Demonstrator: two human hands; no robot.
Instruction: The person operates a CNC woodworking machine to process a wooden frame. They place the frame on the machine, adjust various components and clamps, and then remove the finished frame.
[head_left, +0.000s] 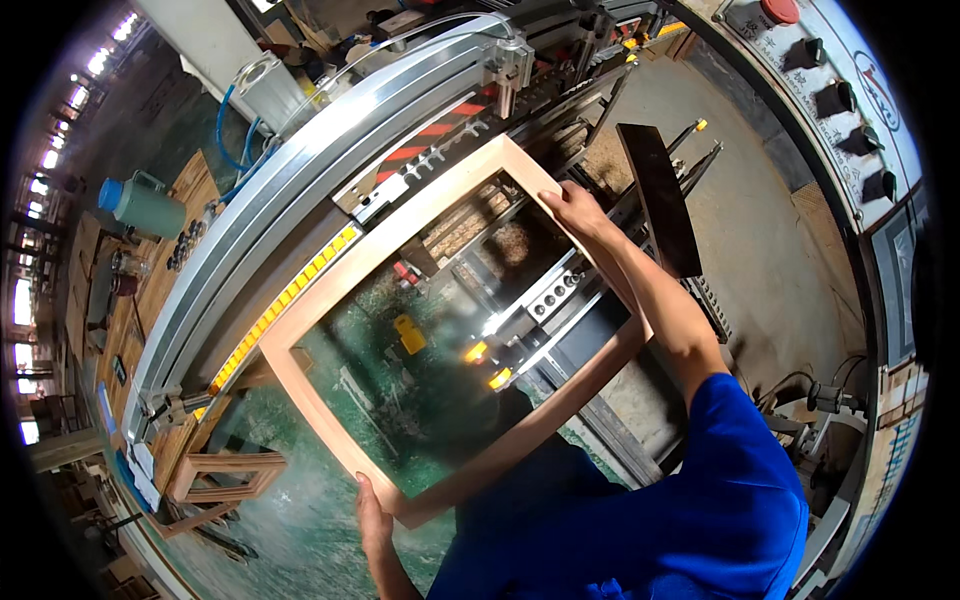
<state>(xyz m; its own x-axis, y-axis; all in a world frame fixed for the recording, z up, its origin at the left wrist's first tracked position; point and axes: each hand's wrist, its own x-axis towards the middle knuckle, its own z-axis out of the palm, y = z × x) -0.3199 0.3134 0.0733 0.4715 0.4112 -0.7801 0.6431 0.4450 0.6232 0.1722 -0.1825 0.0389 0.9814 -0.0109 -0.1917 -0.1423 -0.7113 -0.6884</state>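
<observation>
A rectangular wooden frame (330, 420) of pale, reddish wood is held up in front of me, tilted, with the machine and floor showing through its opening. My left hand (373, 512) grips its near left corner, the thumb lying on the face of the wood. On the far right side, my right hand (580, 212) clasps the frame's edge, thumb on top and the other fingers partly hidden behind it. The frame's far long side lies close to the machine's yellow-marked strip (285, 308); whether they touch I cannot tell.
A long silver machine beam (300, 140) arches beyond the frame. At right stands a control panel (840, 100) with a red button and black knobs. A dark board (660, 200) rests on metal arms. Smaller wooden frames (228, 476) sit lower left, and a green jug (145, 205) stands on a wooden bench.
</observation>
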